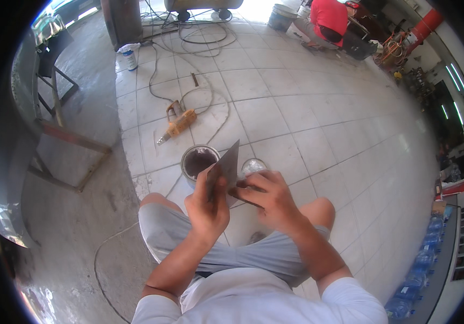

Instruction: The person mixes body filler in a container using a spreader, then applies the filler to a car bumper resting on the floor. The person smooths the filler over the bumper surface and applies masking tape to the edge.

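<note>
My left hand [209, 204] is closed around a thin, dark grey flat sheet [227, 164], which stands tilted up in front of me. Fingers bent, my right hand [269, 195] works close against the sheet's right side. It pinches something dark and small that I cannot make out, mostly hidden by the fingers. Just beyond my left hand is an open round can [199, 160] with a dark inside and a smeared rim. A smaller round tin or lid [253, 166] with whitish stuff lies past my right hand, partly covered by it.
An orange heat gun [180, 124] lies on the tiles, its cord running to looped cables [205, 40]. A spray bottle [129, 58] stands farther back. Left is a metal stand [75, 137]. A person in red [329, 21] crouches by a bucket [282, 17]. Water bottles [425, 254] line the right.
</note>
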`<control>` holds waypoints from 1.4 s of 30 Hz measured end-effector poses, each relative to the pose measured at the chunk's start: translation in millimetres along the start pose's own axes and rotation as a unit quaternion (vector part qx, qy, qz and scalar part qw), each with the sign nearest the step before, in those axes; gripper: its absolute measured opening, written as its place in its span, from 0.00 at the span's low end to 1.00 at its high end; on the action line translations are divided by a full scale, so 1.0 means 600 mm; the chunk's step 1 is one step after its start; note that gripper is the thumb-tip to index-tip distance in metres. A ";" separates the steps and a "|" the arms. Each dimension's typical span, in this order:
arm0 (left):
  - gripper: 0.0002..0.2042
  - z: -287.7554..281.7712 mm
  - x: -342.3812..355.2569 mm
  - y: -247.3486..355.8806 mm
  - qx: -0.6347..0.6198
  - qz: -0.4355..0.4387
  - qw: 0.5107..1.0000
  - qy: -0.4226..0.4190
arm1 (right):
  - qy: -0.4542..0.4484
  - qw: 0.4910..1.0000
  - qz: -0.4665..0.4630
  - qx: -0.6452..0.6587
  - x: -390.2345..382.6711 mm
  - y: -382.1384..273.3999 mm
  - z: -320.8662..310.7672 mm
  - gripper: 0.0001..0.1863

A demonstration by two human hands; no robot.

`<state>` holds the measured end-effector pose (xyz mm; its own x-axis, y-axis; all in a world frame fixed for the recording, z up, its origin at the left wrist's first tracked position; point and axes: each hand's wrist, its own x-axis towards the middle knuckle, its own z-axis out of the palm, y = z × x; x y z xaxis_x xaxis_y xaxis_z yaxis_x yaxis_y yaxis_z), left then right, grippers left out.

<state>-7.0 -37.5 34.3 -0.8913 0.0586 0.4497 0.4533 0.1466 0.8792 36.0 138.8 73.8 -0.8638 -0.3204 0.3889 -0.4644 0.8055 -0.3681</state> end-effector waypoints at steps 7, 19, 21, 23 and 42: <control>0.13 -0.007 0.024 0.010 -0.071 0.011 0.993 0.091 | -0.042 0.998 0.006 0.056 -0.065 0.009 0.052 0.31; 0.17 0.014 -0.005 0.004 -0.408 -0.375 0.830 0.055 | 0.014 0.994 0.037 0.099 -0.067 0.096 0.057 0.47; 0.16 0.019 -0.012 -0.001 -0.388 -0.322 0.860 0.082 | -0.039 0.984 0.106 0.141 -0.078 0.113 0.048 0.46; 0.16 0.020 -0.022 -0.015 -0.338 -0.260 0.900 0.091 | -0.013 0.961 0.136 0.241 -0.092 0.103 0.051 0.44; 0.26 0.069 -0.057 -0.152 -0.548 -0.446 0.706 0.040 | 0.276 0.507 0.375 0.725 -0.051 0.179 0.165 0.34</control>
<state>-18.2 -11.7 -67.7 -0.8456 0.3635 -0.3910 -0.5103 -0.7657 0.3916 -6.6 185.8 -61.3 -0.9031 0.3169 -0.2899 -0.0473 -0.7442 -0.6662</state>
